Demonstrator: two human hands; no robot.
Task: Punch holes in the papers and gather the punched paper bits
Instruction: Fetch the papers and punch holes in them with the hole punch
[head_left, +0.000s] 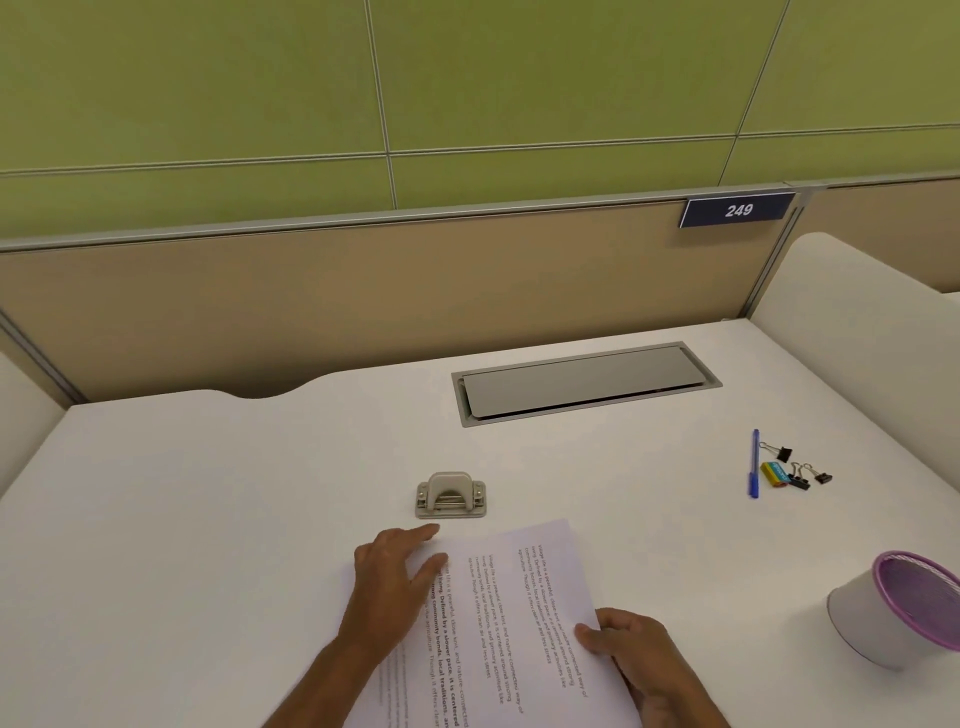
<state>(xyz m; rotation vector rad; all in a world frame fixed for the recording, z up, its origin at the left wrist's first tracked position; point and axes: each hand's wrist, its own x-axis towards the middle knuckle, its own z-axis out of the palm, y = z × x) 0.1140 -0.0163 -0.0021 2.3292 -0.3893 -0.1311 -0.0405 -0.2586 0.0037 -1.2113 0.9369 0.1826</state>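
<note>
Punching not begun: left hand (395, 566) flat and open on papers (514, 618), right hand (631, 649) pinching their edge, hole punch (451, 494) untouched just beyond, no bits visible.

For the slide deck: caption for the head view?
Both hands square printed white papers near beige metal hole punch.
</note>
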